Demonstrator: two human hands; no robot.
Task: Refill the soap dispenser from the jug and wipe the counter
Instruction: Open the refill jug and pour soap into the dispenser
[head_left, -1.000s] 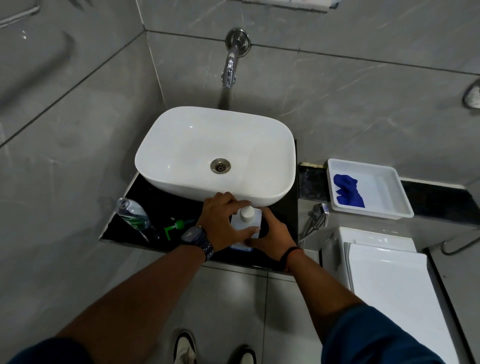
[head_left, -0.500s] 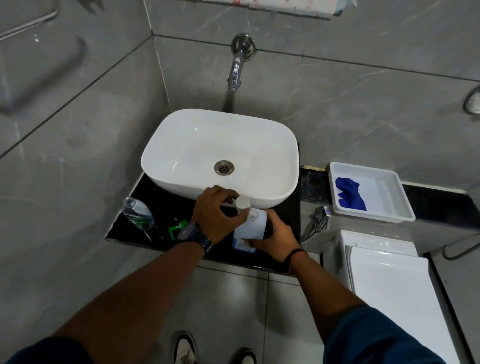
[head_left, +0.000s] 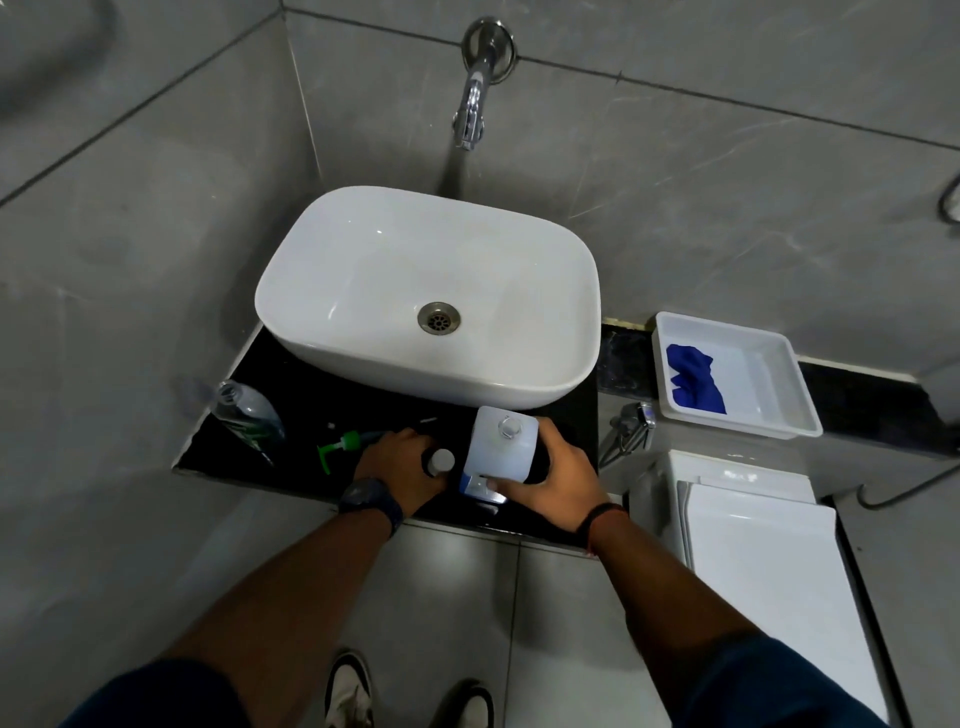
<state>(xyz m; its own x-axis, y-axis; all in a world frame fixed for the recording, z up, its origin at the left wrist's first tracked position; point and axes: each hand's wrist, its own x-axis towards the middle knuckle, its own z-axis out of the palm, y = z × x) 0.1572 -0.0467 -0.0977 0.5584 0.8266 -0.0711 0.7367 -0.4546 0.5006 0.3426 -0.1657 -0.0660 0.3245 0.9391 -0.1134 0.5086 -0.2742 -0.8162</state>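
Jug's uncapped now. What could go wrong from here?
1. The jug stands open near the counter's front edge, steadied only by the right hand; a knock could spill it onto the floor.
2. The open dispenser bottle has a narrow neck and stands at the far left corner, so the pour may miss.
3. The cap at the left hand could roll off the edge.
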